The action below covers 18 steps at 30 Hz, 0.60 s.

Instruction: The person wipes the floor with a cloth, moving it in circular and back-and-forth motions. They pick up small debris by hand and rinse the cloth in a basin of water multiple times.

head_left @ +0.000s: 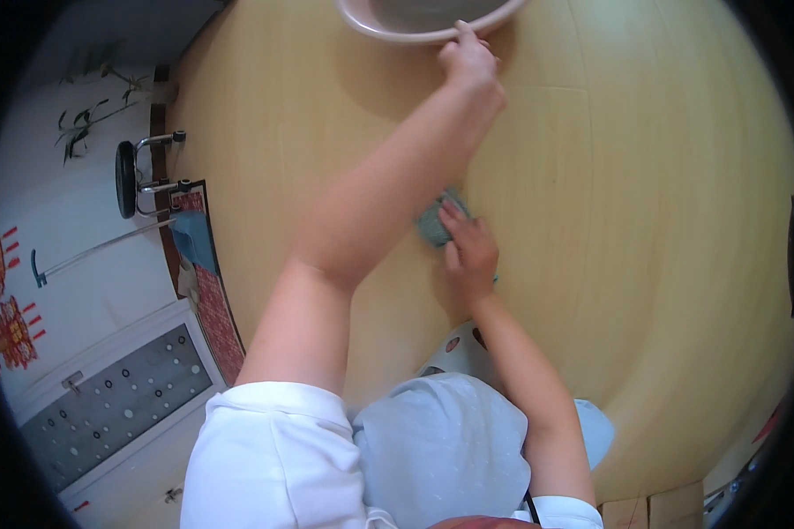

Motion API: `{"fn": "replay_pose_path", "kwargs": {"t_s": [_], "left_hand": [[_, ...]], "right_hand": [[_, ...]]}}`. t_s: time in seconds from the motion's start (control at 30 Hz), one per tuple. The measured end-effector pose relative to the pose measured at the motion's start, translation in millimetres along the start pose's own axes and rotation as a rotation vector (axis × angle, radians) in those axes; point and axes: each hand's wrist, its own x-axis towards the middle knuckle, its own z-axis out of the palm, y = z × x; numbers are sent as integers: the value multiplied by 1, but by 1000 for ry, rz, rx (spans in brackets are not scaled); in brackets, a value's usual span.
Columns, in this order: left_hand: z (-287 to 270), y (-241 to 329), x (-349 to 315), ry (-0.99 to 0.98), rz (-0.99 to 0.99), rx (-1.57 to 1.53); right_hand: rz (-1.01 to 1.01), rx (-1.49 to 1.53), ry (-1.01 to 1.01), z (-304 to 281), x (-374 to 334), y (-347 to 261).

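Observation:
My left hand (472, 62) grips the near rim of a pale pink basin (388, 35) at the top of the view, its arm stretched far forward. The basin is cut off by the picture's edge, and what I see of its inside looks grey. Below that arm, my right hand (473, 251) bears down on a bunched grey-green cloth (432, 227) on the wood-coloured floor (609, 220). Its fingers lie over the cloth, which is partly hidden under them and beside my left forearm.
On the left are a black-seated stool (127, 180), a blue dustpan (194, 240) with a long handle, a red mat (219, 317) and a white-framed door (132, 388). Cardboard boxes (675, 510) stand at the lower right. A white printed object (457, 353) is close before my knees.

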Motion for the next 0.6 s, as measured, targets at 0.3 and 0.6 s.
{"fn": "replay_pose_path", "kwargs": {"t_s": [0.3, 0.6], "left_hand": [[-5, -52, -83, 16, -13, 138], [6, -90, -150, -103, -138, 37]], "right_hand": [[461, 189, 561, -197, 49, 62], [1111, -549, 840, -438, 44, 278]]}}
